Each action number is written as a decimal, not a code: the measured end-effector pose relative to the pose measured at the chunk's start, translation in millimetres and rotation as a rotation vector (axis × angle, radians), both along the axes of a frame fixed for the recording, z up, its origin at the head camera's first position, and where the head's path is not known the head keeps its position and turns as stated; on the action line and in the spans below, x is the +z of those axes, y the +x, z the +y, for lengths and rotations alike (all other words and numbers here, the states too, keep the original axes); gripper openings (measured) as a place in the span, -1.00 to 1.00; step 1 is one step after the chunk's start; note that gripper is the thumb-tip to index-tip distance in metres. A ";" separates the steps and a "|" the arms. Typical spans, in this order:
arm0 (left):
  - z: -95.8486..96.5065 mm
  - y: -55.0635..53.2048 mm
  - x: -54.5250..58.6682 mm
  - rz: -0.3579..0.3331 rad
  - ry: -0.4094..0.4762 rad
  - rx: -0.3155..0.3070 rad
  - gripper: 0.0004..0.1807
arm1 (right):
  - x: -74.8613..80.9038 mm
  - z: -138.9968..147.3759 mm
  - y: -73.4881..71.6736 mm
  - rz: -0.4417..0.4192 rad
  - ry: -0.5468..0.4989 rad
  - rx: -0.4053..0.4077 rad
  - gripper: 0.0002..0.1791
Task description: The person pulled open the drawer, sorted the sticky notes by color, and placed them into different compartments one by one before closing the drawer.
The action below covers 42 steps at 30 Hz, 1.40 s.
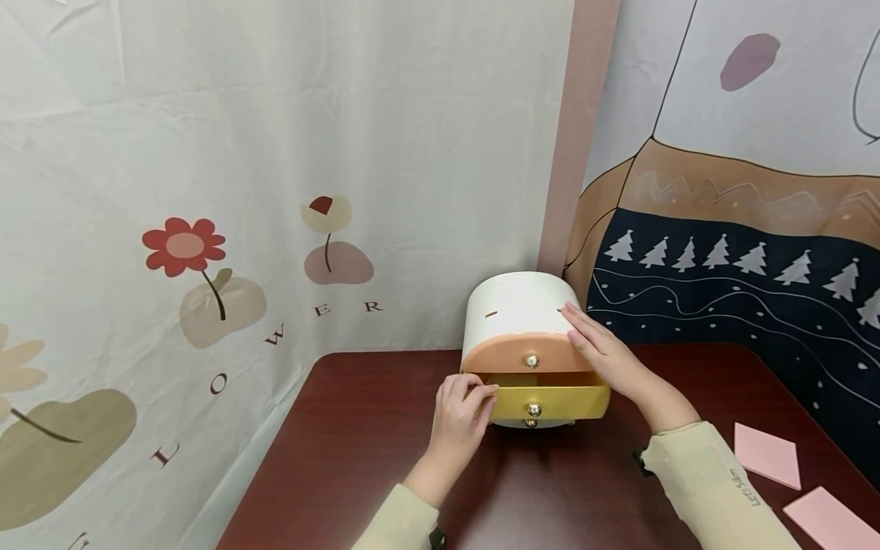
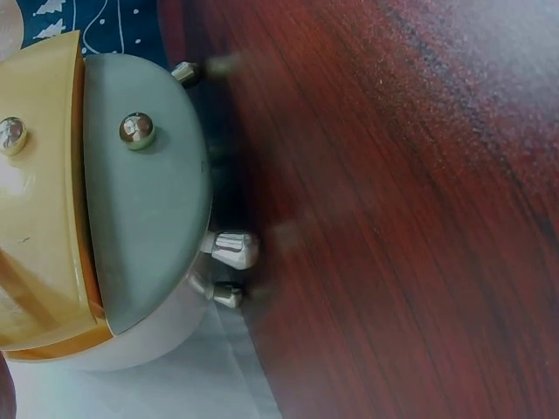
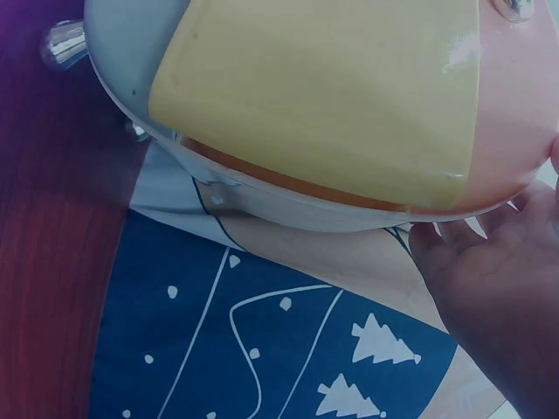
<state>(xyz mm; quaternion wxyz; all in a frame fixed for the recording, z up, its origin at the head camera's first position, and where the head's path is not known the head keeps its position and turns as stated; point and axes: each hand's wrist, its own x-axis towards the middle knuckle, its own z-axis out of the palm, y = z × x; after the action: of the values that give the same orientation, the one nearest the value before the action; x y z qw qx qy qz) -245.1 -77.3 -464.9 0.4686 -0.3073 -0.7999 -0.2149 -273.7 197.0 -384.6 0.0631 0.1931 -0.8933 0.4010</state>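
Printed cloth (image 1: 426, 153) hangs behind a dark red wooden table (image 1: 330, 451), where I see a small white cabinet (image 1: 519, 302) standing at the far edge on silvery feet (image 2: 234, 250). Its yellow drawer (image 1: 567, 403) juts out partway, below an orange drawer (image 1: 498, 355) and above a grey-green drawer (image 2: 157, 209), both closed. From my head view, the left hand (image 1: 457, 416) has its fingers curled, pinching the left end of the yellow front. The right hand (image 1: 608, 355) rests against the cabinet's right side, fingers extended and close together. Two pink paper pads (image 1: 766, 456) lie to the right.
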 end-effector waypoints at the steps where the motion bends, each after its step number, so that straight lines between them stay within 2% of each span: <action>1: 0.2 -0.5 0.2 0.001 -0.001 0.001 -0.83 | 0.0 0.1 0.1 0.000 0.001 0.000 -0.42; 42: 6.0 -16.2 -4.0 0.004 0.044 0.013 -0.83 | 1.0 0.1 0.0 -0.004 -0.025 0.011 -0.41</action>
<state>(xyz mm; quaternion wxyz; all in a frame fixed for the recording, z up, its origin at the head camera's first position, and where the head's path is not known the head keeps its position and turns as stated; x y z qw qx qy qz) -261.3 -71.3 -468.9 0.4781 -0.2922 -0.7960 -0.2288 -273.7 197.1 -383.6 0.0615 0.1962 -0.8872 0.4130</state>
